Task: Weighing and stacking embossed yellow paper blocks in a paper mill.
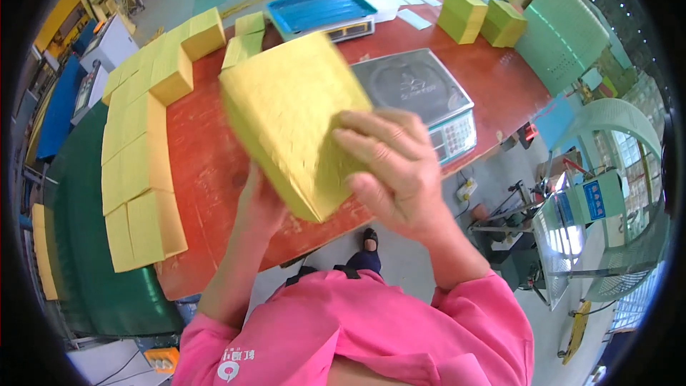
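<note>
A thick yellow block, which looks like a stack of paper, is held tilted above the red table, its edges slightly blurred. My right hand presses against its right side with the fingers laid over that face and the thumb lower down. From below left, my left hand supports the block; most of its fingers are hidden behind it. Just beyond my right hand sits a digital scale with a dark flat plate, partly covered by the block and my hand.
Rows of similar yellow blocks line the left side of the red table. A blue tray rests on a second scale at the back. Two yellow stacks stand far right, near white sheets. A large fan is at the right.
</note>
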{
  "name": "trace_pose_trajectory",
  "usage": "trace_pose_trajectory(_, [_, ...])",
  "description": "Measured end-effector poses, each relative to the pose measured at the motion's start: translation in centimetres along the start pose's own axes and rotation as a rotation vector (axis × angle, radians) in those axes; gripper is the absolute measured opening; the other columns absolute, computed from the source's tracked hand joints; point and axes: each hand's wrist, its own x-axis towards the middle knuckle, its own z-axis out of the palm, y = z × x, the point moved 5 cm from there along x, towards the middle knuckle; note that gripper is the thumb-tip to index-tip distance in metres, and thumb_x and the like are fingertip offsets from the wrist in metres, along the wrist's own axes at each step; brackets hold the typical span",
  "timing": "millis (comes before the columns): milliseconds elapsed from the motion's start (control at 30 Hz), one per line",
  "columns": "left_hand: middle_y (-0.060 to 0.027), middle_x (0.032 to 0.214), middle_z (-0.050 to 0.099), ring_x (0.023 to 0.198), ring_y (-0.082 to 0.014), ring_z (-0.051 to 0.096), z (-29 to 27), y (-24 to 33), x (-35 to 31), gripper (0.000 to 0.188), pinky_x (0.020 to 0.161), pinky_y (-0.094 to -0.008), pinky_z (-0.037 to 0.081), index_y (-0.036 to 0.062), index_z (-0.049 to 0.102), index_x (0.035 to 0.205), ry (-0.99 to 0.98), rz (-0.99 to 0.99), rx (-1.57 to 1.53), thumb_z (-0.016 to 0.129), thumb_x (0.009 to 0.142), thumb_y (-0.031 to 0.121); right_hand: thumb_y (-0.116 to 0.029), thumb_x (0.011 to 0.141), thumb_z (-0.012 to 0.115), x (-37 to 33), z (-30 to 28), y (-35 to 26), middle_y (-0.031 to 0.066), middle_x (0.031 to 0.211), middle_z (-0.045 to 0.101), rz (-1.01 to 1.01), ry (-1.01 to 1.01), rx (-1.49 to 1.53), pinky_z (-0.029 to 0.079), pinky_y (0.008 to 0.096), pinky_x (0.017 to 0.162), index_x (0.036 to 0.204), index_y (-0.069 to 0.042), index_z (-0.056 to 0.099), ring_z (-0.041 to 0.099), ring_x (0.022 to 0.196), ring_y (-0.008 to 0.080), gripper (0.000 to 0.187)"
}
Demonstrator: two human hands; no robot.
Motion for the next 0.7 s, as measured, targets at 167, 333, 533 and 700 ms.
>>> trace_pose_trajectory(167, [-0.0122,0.141,0.053,0.128,-0.0264,0.054,8.4,-9.8,13.4,0.053,0.107,-0.0459,0.045,0.0077,0.046,0.142,0.039,-0.169,-0.065,0.045,0.103,0.045,-0.015,0.084,0.07,0.0,-3.9,12.1,0.0133,0.122,0.066,0.149,0.074,-0.155,0.046,0.0459,0.098,0.111,-0.004,0.069,0.056,0.118,0.0381,0.029])
trace_pose_trajectory(333, [-0.0095,0.139,0.055,0.127,-0.0256,0.055,8.4,-16.6,22.4,0.051,0.105,-0.0471,0.046,0.012,0.048,0.141,0.213,-0.279,-0.141,0.044,0.104,0.046,-0.009,0.086,0.067,-1.7,-3.4,24.4,0.0148,0.117,0.068,0.379,0.142,0.03,0.044,0.0448,0.105,0.106,-0.002,0.071,0.056,0.122,0.0382,0.021])
trace_pose_trajectory(533, [-0.0076,0.127,0.064,0.114,-0.0206,0.062,5.4,-17.4,23.6,0.047,0.089,-0.0395,0.056,0.0109,0.057,0.131,0.036,-0.073,0.341,0.047,0.101,0.046,0.001,0.091,0.057,-3.2,-1.5,28.1,0.0158,0.122,0.067,0.515,0.103,0.139,0.042,0.036,0.107,0.108,0.003,0.07,0.059,0.123,0.0267,0.022])
trace_pose_trajectory(700, [-0.0099,0.112,0.067,0.091,-0.0161,0.066,5.4,-10.2,17.3,0.047,0.078,-0.033,0.056,0.0022,0.053,0.133,0.073,-0.282,0.766,0.057,0.1,0.035,0.007,0.086,0.056,-4.2,-2.8,26.6,0.0172,0.121,0.066,0.398,-0.008,-0.024,0.042,0.0432,0.107,0.108,0.004,0.068,0.056,0.124,0.0344,0.026])
